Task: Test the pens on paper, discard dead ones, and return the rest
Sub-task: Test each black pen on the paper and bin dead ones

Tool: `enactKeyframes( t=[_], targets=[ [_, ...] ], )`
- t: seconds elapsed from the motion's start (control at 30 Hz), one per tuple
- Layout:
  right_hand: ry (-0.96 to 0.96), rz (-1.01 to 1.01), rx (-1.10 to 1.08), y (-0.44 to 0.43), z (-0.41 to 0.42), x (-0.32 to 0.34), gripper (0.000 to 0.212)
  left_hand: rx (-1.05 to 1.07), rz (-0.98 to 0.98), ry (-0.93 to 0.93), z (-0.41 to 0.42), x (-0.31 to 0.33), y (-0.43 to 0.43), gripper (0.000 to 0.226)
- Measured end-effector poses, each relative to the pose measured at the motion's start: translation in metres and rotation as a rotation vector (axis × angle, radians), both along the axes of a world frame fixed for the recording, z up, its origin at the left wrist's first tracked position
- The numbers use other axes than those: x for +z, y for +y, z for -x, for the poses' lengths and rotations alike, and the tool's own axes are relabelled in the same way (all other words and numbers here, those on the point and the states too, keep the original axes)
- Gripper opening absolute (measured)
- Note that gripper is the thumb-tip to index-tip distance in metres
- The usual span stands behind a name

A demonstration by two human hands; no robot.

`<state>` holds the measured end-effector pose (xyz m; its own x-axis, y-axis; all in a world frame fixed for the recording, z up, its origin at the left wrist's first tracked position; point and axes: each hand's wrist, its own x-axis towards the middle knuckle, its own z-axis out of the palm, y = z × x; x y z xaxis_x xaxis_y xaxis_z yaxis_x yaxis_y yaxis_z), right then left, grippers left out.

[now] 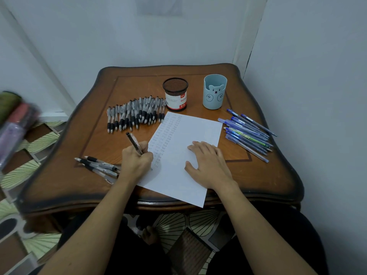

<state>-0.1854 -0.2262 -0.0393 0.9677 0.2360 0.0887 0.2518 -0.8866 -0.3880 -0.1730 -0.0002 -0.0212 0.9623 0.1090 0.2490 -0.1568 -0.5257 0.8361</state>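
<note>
My left hand [137,161] grips a black pen [133,142], its tip down on the left edge of a white sheet of paper [190,133] with columns of small marks. My right hand [207,163] lies flat on the sheet, fingers spread. A long row of black-grip pens [135,115] lies at the back left of the wooden table [258,175]. Several more black pens [99,165] lie just left of my left hand. A pile of blue pens [248,132] lies to the right of the sheet.
A black mesh pen holder [175,94] with a red and white label and a pale blue bear cup [214,91] stand behind the sheet. The table sits in a wall corner. A blurred bundle [14,124] shows at the far left over a patterned floor.
</note>
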Motion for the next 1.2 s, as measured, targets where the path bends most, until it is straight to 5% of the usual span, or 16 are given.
enactKeyframes(
  t=[1.2],
  targets=[
    [-0.01, -0.008, -0.001, -0.0001, 0.0004, 0.0001, 0.053, -0.121, 0.024, 0.0, -0.0016, -0.0083, 0.0031, 0.023]
  ],
)
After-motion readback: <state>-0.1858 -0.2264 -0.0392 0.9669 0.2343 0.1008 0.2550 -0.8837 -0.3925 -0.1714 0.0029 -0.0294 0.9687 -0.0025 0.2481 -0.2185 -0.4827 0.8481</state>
